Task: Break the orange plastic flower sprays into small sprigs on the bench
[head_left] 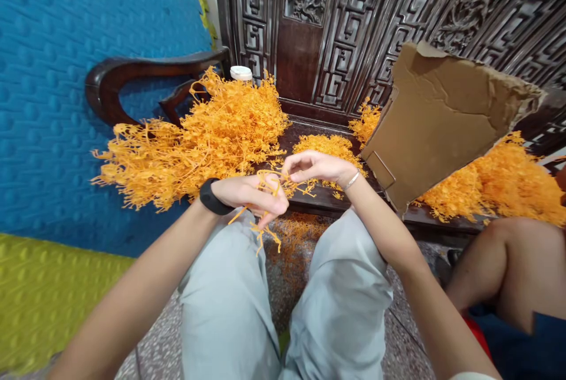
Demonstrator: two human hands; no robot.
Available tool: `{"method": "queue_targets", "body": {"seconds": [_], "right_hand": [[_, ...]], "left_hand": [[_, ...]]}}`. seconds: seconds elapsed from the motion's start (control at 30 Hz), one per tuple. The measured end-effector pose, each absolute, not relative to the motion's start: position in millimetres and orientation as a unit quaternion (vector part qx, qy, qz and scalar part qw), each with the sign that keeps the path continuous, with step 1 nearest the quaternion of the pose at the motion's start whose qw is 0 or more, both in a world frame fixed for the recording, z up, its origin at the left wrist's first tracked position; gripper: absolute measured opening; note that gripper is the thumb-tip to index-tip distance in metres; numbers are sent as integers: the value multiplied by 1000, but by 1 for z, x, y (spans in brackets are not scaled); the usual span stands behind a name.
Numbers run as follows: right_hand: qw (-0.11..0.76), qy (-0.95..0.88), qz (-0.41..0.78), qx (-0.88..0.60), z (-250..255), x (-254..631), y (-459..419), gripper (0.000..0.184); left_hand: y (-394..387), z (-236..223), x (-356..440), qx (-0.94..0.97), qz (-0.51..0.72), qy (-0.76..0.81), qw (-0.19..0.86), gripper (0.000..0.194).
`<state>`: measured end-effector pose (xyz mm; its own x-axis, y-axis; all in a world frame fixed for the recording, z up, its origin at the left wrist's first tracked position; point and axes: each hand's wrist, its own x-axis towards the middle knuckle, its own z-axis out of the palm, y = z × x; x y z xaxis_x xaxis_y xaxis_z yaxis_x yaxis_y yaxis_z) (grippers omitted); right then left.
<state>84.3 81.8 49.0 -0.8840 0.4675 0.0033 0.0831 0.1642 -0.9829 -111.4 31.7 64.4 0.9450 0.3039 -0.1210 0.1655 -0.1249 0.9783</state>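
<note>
Blue mat (pixel 88 44) at left; cardboard (pixel 446 112) tilted before carved backrest (pixel 299 65).

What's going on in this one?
A person's left hand holds thin, branching orange strands, with the right hand close against them; whether its fingertips grip is unclear. On the dark carved wooden bench, a large orange strand heap lies to the left and a smaller orange pile beyond the hands. A brown cardboard sheet stands tilted to the right.

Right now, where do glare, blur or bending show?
Head view: glare marks the dark carved wooden panels, whose uprights fan outward, perhaps lens distortion; in the head view, the yellow textured mat looks soft, while the orange stringy heap at left shows finer detail.
</note>
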Motion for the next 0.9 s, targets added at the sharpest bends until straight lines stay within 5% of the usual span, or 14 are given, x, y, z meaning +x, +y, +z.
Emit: {"method": "queue_targets", "body": {"seconds": [0.53,0.9], "right_hand": [[456,-570,569,-378,33,74,101,19],[390,-665,506,-386,42,78,106,7]], "left_hand": [[38,57,-95,699,287,313,576,48],[33,56,-85,796,182,302,493,46]]}}
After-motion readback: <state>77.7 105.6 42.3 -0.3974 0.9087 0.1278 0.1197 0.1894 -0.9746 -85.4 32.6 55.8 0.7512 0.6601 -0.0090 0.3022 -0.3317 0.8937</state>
